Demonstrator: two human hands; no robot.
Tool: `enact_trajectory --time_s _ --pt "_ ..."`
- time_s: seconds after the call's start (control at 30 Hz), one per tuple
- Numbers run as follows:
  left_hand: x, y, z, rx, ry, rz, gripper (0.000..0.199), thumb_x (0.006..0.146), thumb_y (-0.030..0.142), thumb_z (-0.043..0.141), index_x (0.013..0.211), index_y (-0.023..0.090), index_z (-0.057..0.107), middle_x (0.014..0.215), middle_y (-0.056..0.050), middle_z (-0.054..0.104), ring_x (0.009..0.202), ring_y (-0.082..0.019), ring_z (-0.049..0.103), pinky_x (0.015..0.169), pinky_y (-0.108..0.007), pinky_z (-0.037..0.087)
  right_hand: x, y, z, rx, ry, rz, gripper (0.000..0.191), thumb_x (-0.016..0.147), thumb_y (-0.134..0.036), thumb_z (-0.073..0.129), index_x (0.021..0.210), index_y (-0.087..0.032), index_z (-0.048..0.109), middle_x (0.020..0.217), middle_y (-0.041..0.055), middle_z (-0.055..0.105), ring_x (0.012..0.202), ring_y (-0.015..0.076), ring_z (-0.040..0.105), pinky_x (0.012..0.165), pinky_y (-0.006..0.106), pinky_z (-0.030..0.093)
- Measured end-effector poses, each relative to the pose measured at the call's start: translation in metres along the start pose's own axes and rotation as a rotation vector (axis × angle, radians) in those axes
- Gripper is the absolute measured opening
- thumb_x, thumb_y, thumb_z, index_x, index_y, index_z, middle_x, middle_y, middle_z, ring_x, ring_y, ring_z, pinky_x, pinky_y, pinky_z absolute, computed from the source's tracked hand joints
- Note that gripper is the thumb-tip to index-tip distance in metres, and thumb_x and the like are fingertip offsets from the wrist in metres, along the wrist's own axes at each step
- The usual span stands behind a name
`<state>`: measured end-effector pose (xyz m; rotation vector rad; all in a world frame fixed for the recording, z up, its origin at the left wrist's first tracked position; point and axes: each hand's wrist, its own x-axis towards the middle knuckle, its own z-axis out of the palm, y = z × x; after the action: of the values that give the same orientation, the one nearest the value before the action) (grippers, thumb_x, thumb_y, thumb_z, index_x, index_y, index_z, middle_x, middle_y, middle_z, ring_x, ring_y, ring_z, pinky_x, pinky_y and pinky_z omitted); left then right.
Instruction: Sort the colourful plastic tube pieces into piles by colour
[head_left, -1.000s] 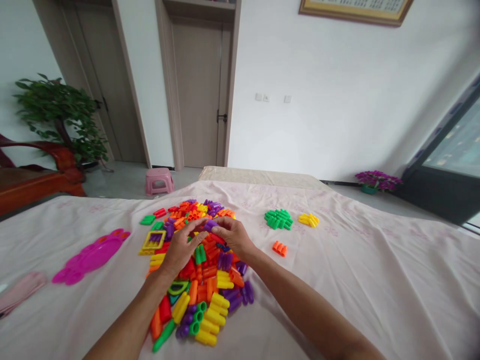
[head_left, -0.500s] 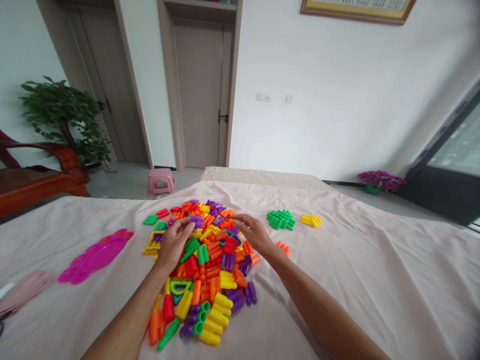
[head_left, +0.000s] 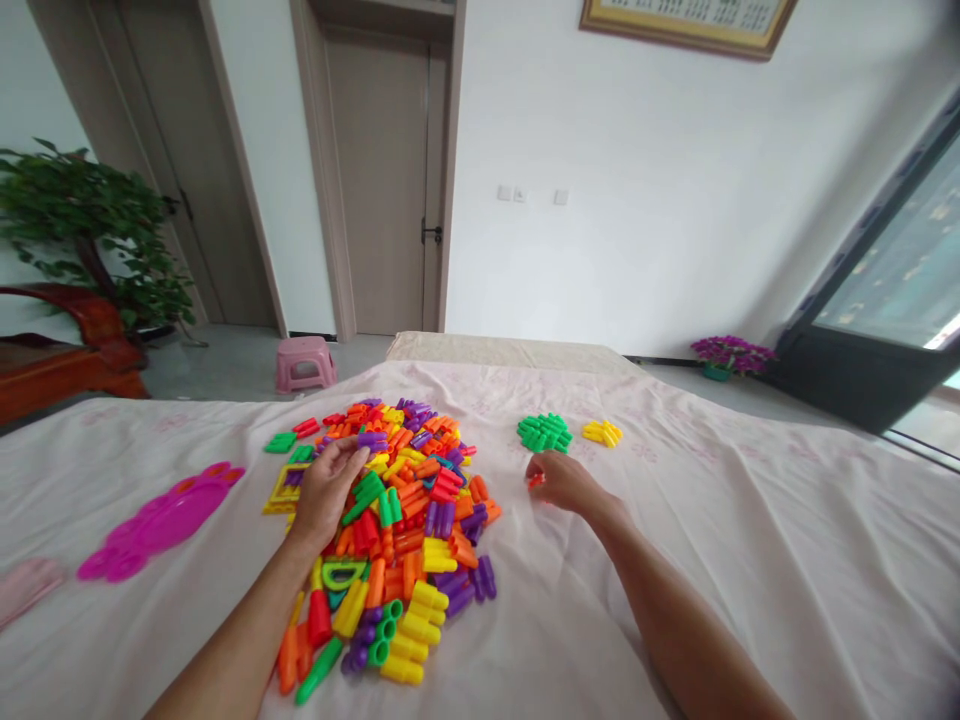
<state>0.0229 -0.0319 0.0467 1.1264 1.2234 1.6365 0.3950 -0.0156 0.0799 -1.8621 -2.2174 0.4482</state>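
My left hand (head_left: 330, 487) pinches a purple plastic building block (head_left: 372, 440) between thumb and fingers over the left part of a heap. Below and beside it spreads the big mixed heap of building blocks (head_left: 409, 495) in orange, red, yellow, green and purple. To the right of the heap, my right hand (head_left: 566, 482) is low over the cloth, its fingers curled down around an orange building block (head_left: 535, 481), mostly hidden by the hand. Just behind that hand lies a pile of green building blocks (head_left: 544, 433). A small group of yellow building blocks (head_left: 601, 433) sits farther right.
A pale cloth (head_left: 720, 540) with folds covers the table. On the left lie a magenta plastic tray (head_left: 169, 515) and a pink cloth (head_left: 28, 588). Beyond the table stand a pink stool (head_left: 306, 364), a wooden armchair (head_left: 82, 350) and a potted purple plant (head_left: 731, 355).
My right hand has moved right, from the heap to the orange blocks beside it, and its fingers have curled in. My left hand still holds the purple block. The view has turned slightly right.
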Motion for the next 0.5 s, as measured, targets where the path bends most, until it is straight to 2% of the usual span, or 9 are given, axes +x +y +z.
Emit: enact_trajectory --time_s 0.1,0.17,0.27,0.33,0.43,0.5 --pt "-0.003 0.006 0.003 -0.013 -0.05 0.026 0.051 0.072 0.048 0.079 0.107 0.015 0.064 0.106 -0.009 0.075 0.1 -0.024 0.069 0.089 -0.033 0.053 0.001 -0.025 0.005 0.417 0.12 -0.185 0.037 0.08 -0.022 0.067 0.117 -0.021 0.067 0.116 0.0082 0.068 0.102 0.0213 0.065 0.081 0.031 0.051" --pt "-0.007 0.012 0.007 -0.026 -0.099 0.029 0.049 0.073 0.048 0.079 0.107 0.015 0.064 0.109 -0.01 0.075 0.103 -0.024 0.069 0.092 -0.034 0.053 0.0 -0.044 0.011 0.606 0.205 -0.316 0.036 0.085 -0.029 0.065 0.12 -0.022 0.065 0.119 0.0076 0.067 0.105 0.0208 0.064 0.082 0.032 0.053" --pt "-0.013 0.021 0.015 -0.017 -0.2 0.011 0.047 0.076 0.049 0.077 0.107 0.015 0.065 0.109 -0.011 0.075 0.105 -0.025 0.069 0.093 -0.035 0.052 -0.007 -0.072 0.021 0.661 0.29 -0.423 0.027 0.089 -0.028 0.061 0.114 -0.022 0.067 0.109 0.0069 0.069 0.094 0.0185 0.066 0.076 0.031 0.053" --pt "-0.018 0.027 0.021 0.007 -0.278 -0.007 0.045 0.077 0.048 0.076 0.105 0.015 0.067 0.107 -0.01 0.075 0.104 -0.025 0.069 0.094 -0.035 0.052 -0.014 -0.087 0.028 0.647 0.304 -0.514 0.035 0.09 -0.025 0.062 0.125 -0.024 0.063 0.115 0.0075 0.066 0.091 0.0172 0.066 0.076 0.031 0.054" --pt "-0.028 0.034 0.032 0.031 -0.404 -0.04 0.04 0.078 0.045 0.076 0.103 0.015 0.068 0.106 -0.01 0.076 0.101 -0.024 0.07 0.093 -0.035 0.052 -0.026 -0.103 0.038 0.6 0.313 -0.648 0.054 0.09 -0.024 0.065 0.141 -0.03 0.051 0.13 0.0085 0.06 0.102 0.0189 0.063 0.089 0.036 0.054" --pt "-0.035 0.037 0.039 0.044 -0.499 -0.049 0.037 0.079 0.044 0.074 0.102 0.015 0.069 0.106 -0.01 0.076 0.099 -0.024 0.071 0.091 -0.035 0.053 -0.032 -0.11 0.047 0.597 0.32 -0.675 0.057 0.089 -0.023 0.067 0.143 -0.032 0.049 0.13 0.0075 0.061 0.107 0.0202 0.062 0.094 0.038 0.052"
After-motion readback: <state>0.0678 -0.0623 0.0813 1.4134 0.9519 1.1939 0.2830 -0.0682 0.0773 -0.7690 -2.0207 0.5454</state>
